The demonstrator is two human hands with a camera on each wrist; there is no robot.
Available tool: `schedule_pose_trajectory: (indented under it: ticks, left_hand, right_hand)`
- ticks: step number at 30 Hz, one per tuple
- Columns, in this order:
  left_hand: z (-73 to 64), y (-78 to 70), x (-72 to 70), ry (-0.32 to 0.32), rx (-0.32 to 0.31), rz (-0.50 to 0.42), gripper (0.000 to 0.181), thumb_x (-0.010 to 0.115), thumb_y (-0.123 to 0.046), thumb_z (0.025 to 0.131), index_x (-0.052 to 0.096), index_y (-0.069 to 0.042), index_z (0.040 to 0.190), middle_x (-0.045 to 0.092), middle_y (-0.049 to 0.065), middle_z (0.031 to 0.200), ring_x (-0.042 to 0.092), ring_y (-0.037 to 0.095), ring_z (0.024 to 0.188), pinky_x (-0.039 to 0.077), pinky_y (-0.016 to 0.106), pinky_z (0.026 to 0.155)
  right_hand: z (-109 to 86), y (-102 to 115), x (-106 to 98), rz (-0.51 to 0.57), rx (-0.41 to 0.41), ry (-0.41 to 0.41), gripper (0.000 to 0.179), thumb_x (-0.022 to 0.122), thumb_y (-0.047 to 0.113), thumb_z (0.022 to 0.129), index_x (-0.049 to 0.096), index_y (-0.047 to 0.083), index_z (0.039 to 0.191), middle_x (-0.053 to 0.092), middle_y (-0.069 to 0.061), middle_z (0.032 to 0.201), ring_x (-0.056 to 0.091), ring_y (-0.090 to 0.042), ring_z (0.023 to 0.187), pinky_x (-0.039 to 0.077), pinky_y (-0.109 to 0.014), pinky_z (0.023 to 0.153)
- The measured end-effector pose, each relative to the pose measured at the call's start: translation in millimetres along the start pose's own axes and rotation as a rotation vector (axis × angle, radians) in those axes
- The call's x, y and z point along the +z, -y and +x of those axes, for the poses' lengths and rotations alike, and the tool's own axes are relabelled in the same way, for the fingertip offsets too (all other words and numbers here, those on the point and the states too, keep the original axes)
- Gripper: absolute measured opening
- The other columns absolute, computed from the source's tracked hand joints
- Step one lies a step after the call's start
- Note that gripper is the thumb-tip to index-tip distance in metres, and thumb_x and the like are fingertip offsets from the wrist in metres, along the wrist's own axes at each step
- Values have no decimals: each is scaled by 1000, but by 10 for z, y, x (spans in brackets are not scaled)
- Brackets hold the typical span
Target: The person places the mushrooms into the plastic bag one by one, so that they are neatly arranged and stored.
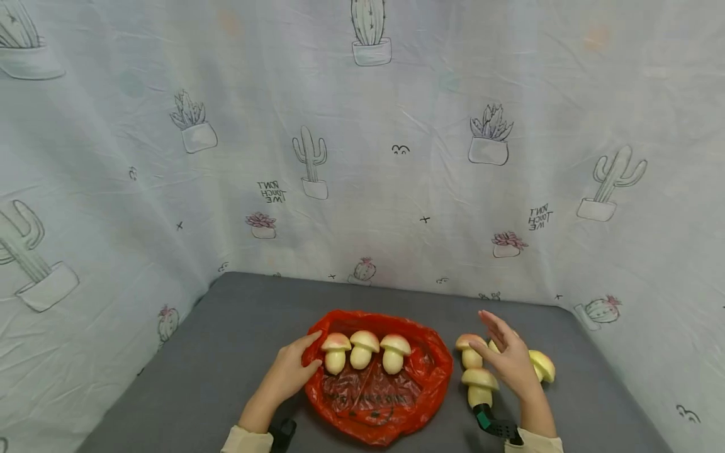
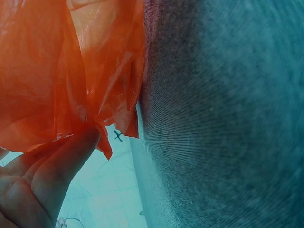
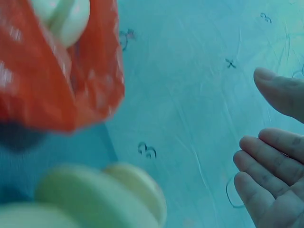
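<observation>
A red plastic bag [image 1: 391, 434] lies opened out wide on the grey table. Inside it, toward the far side, three toy mushrooms [image 1: 364, 350] with pinkish-yellow caps stand in a row. My left hand [image 1: 286, 372] pinches the bag's left rim; in the left wrist view the fingers [image 2: 71, 164] meet the thin plastic edge. To the right of the bag, my right hand [image 1: 510, 362] is raised with fingers extended and nothing in it. It hovers over more mushrooms [image 1: 480, 385] on the table, partly hiding one of them.
Another yellow mushroom [image 1: 542, 366] lies at the right of the right hand. A white cloth [image 1: 362, 189] printed with cacti hangs behind the grey table [image 1: 249, 314] and along its sides.
</observation>
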State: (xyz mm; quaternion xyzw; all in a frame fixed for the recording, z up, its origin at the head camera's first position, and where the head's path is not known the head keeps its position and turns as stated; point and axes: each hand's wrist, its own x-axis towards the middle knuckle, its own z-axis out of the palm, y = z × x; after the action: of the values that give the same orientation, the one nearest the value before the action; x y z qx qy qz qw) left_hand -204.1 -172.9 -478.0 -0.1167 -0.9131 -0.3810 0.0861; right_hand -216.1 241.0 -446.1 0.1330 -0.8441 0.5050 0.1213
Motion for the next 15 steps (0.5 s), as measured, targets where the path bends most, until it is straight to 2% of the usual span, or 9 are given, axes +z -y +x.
schedule_pose_trajectory:
  ticks: [2,4,9,15]
  left_hand:
    - [6,-7,8,8,2,-11,52,69,-5,83,55,-4,133,56,21,130,53,39,120,48,52,92]
    - [12,-9,16,10,-2,-18,52,69,-5,83,55,-4,133,56,21,130,53,39,120,48,51,92]
    - [14,-1,24,9,-1,-14,53,70,-5,82,55,-5,133,56,21,130,53,39,120,48,51,92]
    - [6,16,14,26,-36,-45,53,69,-5,83,54,-6,134,54,22,132,52,40,120,49,51,90]
  right_hand:
    - [-46,-41,-71,-31,-6,-26,64,65,16,90,34,2,145,39,-22,146,34,13,124,30,1,95]
    - [-89,-83,-142,-64,-6,-51,67,66,17,90,33,1,145,37,-23,146,28,23,117,28,2,94]
    - [-196,-188,-308,-139,5,-113,72,67,17,88,29,-1,146,36,-29,145,24,29,112,24,5,92]
    - [-283,-289,-458,-138,86,-165,76,65,19,90,22,1,150,29,-30,148,23,26,115,22,5,94]
